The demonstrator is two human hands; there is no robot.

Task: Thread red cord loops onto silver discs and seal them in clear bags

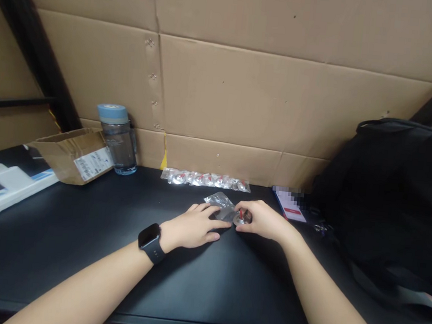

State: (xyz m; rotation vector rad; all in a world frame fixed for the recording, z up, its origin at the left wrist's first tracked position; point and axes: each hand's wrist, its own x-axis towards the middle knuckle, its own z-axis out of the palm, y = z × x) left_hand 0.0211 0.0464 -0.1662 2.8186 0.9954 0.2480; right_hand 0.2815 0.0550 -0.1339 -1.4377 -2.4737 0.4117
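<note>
**Bagging small metal disc — one in hand, row of finished packets at the back**

Left hand (pixel 194 226), black smartwatch (pixel 151 242) on the wrist, lies flat with fingers spread loosely, fingertips pinning the near edge of a small clear crinkled plastic bag (pixel 219 203) to the black table (pixel 77 250). Right hand (pixel 262 220) is curled, thumb and fingers pinching a small round silver metal disc with a red mark (pixel 242 217) right at the bag's right end. Can't tell if the disc is partly inside the bag or just touching its mouth.

Progress, as I read it: a row of clear packets with the same silver-and-red parts (pixel 206 180) sits lined up at the far edge against the brown cardboard wall (pixel 282 112) — those look finished. The piece in hand looks mid-step, not sealed. No loose discs or spare bags visible, so can't say how many remain.

Room:
- Near half of the table is bare, lots of space toward the near edge.
- Right: big black backpack (pixel 395 199) sits near the right hand, with a white-and-red card (pixel 291 207) between them. Tight side.
- Left: blue-lidded clear water bottle (pixel 119 140), open brown cardboard box (pixel 75 153), white flat device (pixel 7 185), all well apart from the hands.
- Far: packet row just beyond the bag.
</note>
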